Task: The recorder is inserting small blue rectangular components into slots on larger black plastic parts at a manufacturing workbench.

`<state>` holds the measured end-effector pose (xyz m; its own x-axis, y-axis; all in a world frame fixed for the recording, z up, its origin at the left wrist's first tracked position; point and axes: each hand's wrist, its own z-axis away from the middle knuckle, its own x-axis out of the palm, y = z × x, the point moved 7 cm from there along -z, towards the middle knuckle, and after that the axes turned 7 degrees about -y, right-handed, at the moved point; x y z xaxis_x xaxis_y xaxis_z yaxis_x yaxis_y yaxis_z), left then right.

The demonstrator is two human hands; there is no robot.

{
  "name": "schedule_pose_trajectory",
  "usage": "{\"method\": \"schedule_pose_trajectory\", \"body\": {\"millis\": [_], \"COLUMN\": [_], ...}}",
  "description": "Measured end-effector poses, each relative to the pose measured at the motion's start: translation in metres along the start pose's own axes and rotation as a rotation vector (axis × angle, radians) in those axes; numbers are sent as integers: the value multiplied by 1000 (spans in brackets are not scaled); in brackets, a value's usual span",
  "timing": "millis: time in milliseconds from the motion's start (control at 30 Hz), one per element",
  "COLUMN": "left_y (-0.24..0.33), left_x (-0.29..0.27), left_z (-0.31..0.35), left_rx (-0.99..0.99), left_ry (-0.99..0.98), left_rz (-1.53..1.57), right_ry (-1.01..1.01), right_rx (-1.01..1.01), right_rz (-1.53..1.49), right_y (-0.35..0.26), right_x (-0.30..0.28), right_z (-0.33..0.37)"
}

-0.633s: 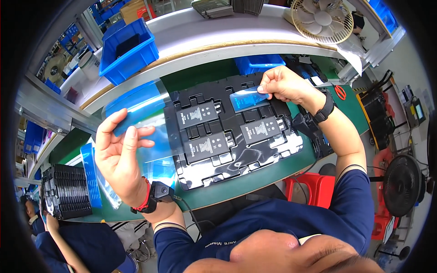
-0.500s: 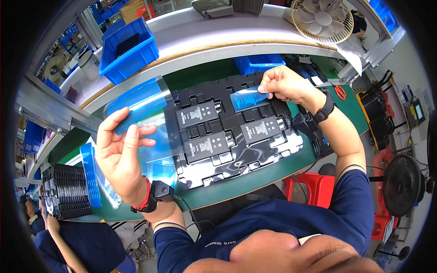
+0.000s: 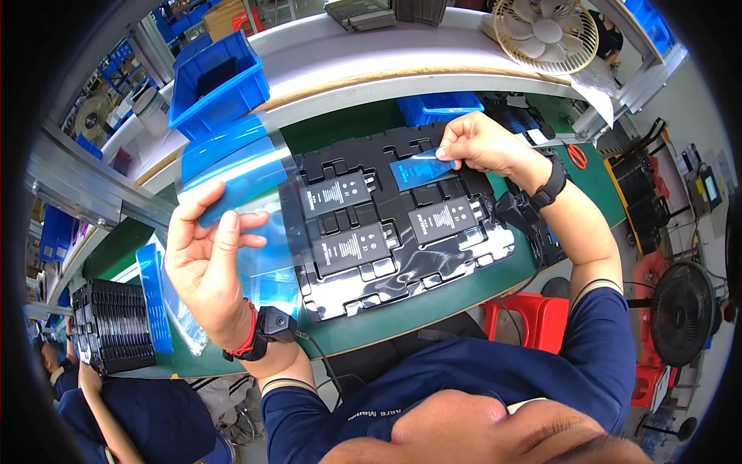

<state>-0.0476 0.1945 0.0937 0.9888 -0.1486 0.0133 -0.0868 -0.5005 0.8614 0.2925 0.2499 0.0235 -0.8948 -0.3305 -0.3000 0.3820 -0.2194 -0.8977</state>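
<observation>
A black moulded tray point(image 3: 386, 290) lies in front of me with several flat dark batteries, among them a lower-right battery point(image 3: 443, 223), an upper-left battery point(image 3: 338, 193) and a lower-left battery point(image 3: 354, 247). Over the upper-right pocket, my right hand point(image 3: 483, 145) pinches the corner of a small blue film point(image 3: 420, 172), which lies over a battery there. My left hand point(image 3: 212, 259), fingers curled, holds a large clear sheet with blue strips point(image 3: 236, 166) at its near-left side. That sheet overlaps the tray's left edge; its exact grip point is hard to see.
Beyond the tray, blue bins point(image 3: 218, 89) and a fan point(image 3: 547, 32) stand on or near a white shelf point(image 3: 348, 66). Stacked black trays point(image 3: 114, 325) are at the left, near another person's arm. Red scissors point(image 3: 577, 156) lie at the right. A cable runs from my left wrist camera point(image 3: 276, 323).
The clear sheet has shifted slightly, and its blue strips show more broadly. My right hand has moved very slightly at the blue film's corner; my left hand stays nearly still.
</observation>
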Motion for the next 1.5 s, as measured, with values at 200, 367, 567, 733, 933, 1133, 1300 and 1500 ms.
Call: {"method": "schedule_pose_trajectory", "body": {"millis": [200,367,567,733,933,1133,1300,1500], "left_y": [-4,-3,-5,-9,2,-13,4,10], "left_x": [-2,0,18,44,57,53,49,16], "left_z": [-2,-3,-1,8,10,10,13,8], "left_rx": [-10,9,-16,-91,18,-68,185,272], "left_ry": [-12,-22,-140,-313,-363,-417,-320,-278], "left_rz": [-19,2,145,194,241,172,-260,-150], "right_ry": [45,143,290,7,128,311,415,82], "right_rx": [-73,-63,-417,-659,-897,-1106,-1189,-649], "right_rz": [193,480,735,289,369,623,723,-82], "right_y": [-3,-15,-75,-114,-125,-128,-123,-84], "right_x": [3,6,29,90,106,109,107,59], "right_z": [-7,2,42,69,72,107,128,110]}}
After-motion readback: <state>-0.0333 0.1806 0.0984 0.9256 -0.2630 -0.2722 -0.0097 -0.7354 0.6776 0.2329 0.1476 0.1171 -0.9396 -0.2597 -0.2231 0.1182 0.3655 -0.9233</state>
